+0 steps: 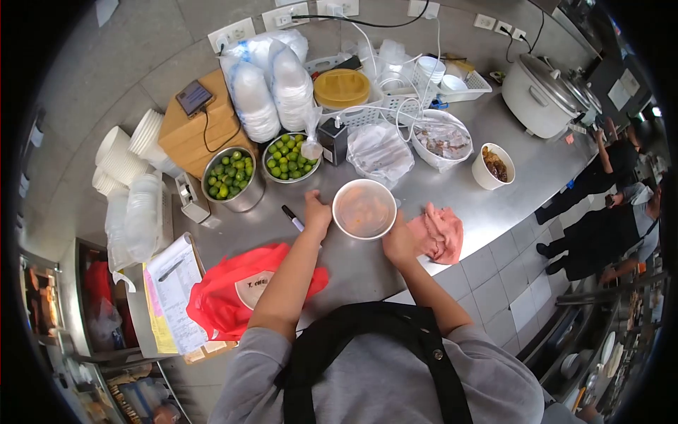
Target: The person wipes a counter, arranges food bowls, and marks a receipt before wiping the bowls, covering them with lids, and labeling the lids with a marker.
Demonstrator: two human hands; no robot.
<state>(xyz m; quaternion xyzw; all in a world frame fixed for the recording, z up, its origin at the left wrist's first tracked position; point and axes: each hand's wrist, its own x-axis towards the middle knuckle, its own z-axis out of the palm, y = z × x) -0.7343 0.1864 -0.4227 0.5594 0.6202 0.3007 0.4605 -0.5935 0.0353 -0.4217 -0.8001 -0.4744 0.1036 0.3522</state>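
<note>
A white round takeout bowl with a translucent lid is between my two hands over the steel counter; something orange-brown shows faintly through the lid. My left hand closes on the bowl's left side. On its lower right side, my right hand grips the rim, its fingertips partly hidden. A pink cloth lies just right of my right hand. Close to my left wrist rests a marker. A red bag with a round pale print lies under my left forearm.
Two metal bowls of green limes stand behind, left of plastic-wrapped containers. An open bowl of brown food sits near the right edge. A rice cooker, clipboard papers and stacked cups surround. People stand at right.
</note>
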